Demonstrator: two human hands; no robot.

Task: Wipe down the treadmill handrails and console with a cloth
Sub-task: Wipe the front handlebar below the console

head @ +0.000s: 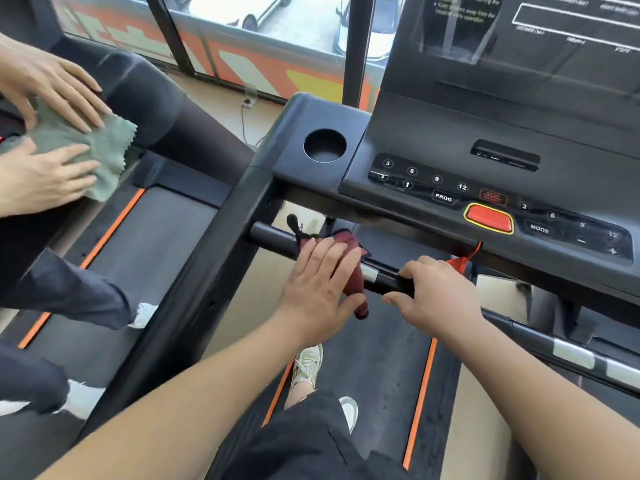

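A black front handrail bar (273, 239) runs below the treadmill console (485, 188). A dark red cloth (349, 244) is draped over the bar. My left hand (318, 285) presses flat on the cloth with fingers spread over it. My right hand (436, 289) is curled around the bar just to the right of the cloth, beside a silver sensor band (369, 271). The console has numbered buttons, a red stop button (488, 218) and a round cup holder (325, 145).
On the neighbouring treadmill to the left, another person's two hands (45, 133) press a green cloth (104, 150) on its console. A red safety cord (459, 261) hangs under my console. The right side rail (571, 351) slopes away. My feet stand on the belt (374, 358).
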